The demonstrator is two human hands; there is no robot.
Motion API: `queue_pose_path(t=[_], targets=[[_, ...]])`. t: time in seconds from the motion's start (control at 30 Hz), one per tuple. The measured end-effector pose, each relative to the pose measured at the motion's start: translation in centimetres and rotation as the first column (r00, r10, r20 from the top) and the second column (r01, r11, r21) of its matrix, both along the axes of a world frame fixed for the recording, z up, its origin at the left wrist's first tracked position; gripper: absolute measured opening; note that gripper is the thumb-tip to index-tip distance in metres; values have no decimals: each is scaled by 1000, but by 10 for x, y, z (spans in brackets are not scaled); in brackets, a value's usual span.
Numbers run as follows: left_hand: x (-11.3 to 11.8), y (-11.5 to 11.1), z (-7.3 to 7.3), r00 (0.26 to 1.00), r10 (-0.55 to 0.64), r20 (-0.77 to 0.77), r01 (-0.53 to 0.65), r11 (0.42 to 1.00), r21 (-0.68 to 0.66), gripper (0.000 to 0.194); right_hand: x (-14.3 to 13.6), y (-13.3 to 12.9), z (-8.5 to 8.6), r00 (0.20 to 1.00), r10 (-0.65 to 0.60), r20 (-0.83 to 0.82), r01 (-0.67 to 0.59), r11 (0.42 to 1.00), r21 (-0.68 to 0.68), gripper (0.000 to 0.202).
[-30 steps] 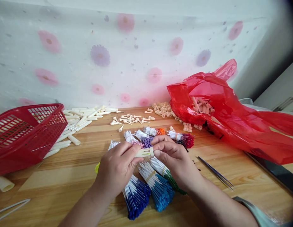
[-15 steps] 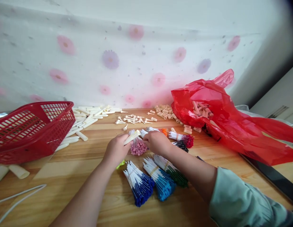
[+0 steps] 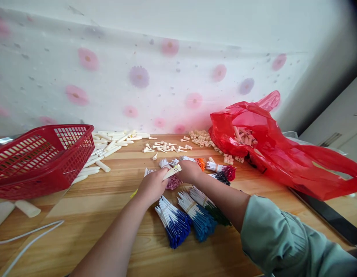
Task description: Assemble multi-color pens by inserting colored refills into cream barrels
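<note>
My left hand (image 3: 152,187) is closed around a cream plastic tube (image 3: 172,172) with a slotted end, which points up and to the right. Close beside that end, my right hand (image 3: 190,171) has its fingers curled; its fingertips and anything in them are hidden. Below both hands lies a bundle of thin white sticks with pink ends (image 3: 174,182), partly covered. Nearer to me are similar bundles with dark blue ends (image 3: 178,229), light blue ends (image 3: 204,227) and green ends (image 3: 219,215). Orange-ended sticks (image 3: 200,163) and red-ended sticks (image 3: 229,172) lie beyond my right hand.
A red basket (image 3: 60,165) stands at left, beside a pile of cream tubes (image 3: 109,148). Small cream pointed pieces (image 3: 164,147) lie farther back. At right, a red plastic bag (image 3: 271,150) holds pinkish pieces. A white cable (image 3: 31,240) crosses the near left.
My left hand has moved right with the tube, bringing its slotted end closer to my right hand. The right hand stays near the pink bundle. The camera view has shifted slightly.
</note>
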State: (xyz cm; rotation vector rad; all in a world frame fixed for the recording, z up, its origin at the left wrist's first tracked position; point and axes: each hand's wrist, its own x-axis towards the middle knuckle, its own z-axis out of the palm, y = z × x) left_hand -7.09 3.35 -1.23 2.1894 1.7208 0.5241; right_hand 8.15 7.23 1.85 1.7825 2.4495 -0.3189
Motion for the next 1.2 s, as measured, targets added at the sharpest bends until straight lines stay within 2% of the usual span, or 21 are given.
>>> queue_pose_path(t=[0.17, 0.47, 0.6, 0.7, 0.77, 0.87, 0.93, 1.0, 1.07, 1.13, 1.2], targets=[[2, 1, 2, 999, 13, -43, -14, 1000, -11, 25, 0, 1, -5, 1000, -1, -2, 1, 1000, -8, 27], [4, 2, 1, 994, 59, -91, -59, 998, 0, 26, -1, 3, -5, 999, -23, 24, 23, 1000, 7, 28], [5, 2, -1, 997, 62, -52, -62, 998, 3, 26, 6, -10, 6, 999, -3, 38, 0, 998, 65, 25], [4, 3, 1, 998, 66, 13, -66, 998, -2, 21, 25, -27, 21, 998, 53, 32, -56, 989, 134, 23], [1, 1, 6, 994, 85, 75, -85, 996, -9, 20, 43, -40, 31, 992, 122, 16, -123, 980, 155, 20], [-2, -6, 19, 975, 120, 185, -123, 992, 2, 29, 66, -53, 40, 963, 266, -34, -259, 955, 141, 13], [1, -15, 26, 957, 84, 276, -86, 996, -7, 32, 73, -58, 38, 927, 359, -104, -340, 926, 166, 12], [8, -23, 29, 899, -3, 439, 73, 987, -142, 27, 73, -60, 31, 877, 434, -209, -388, 893, 228, 12], [15, -29, 29, 840, -27, 542, 212, 936, -282, 19, 71, -59, 21, 804, 484, -345, -394, 869, 300, 11], [20, -32, 27, 803, -9, 596, 255, 909, -329, 12, 68, -57, 11, 703, 478, -527, -350, 877, 328, 10], [21, -34, 27, 766, -12, 643, 249, 927, -280, 12, 68, -54, 4, 535, 394, -747, -285, 917, 280, 4]])
